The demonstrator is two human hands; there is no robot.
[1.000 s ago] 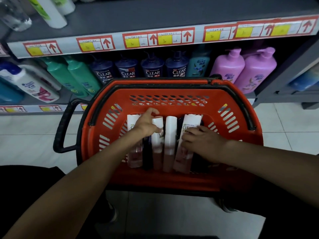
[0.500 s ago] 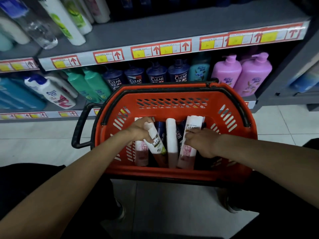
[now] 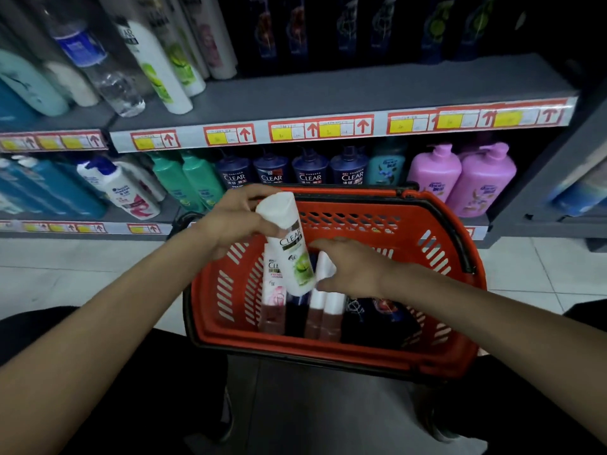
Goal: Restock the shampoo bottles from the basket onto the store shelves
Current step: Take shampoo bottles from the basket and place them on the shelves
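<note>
A white shampoo bottle (image 3: 289, 247) with a green CLEAR label is hanging tilted above the red basket (image 3: 430, 247), its broad flat end pointing up towards the shelves and its lower end dipping over the bottles inside. The left hand (image 3: 235, 221) is grasping it near that upper end, fingers curling round the body. The right hand (image 3: 353, 269) is hovering just beside the bottle's lower end with its fingers loose and spread, clenching nothing; whether its fingertips are touching the bottle cannot be told. Beneath them, more bottles are sitting in a row in the basket: a pink-labelled bottle (image 3: 273, 290) at the left, two white-topped bottles (image 3: 325, 307) near it, and some dark bottles (image 3: 377, 311) at the right, too dim to read. Behind the basket, dark blue pump bottles (image 3: 310, 170) marked CLEAR are lining the lower shelf, with green bottles (image 3: 187, 182) standing to their left and pink pump bottles (image 3: 460, 175) to their right. Above them the grey upper shelf (image 3: 345, 90) is carrying tall white bottles (image 3: 154, 70) at its left end, and a strip of red and yellow price tags (image 3: 322, 129) is running along its front edge. Pale floor tiles (image 3: 65, 274) are showing beside the basket.
</note>
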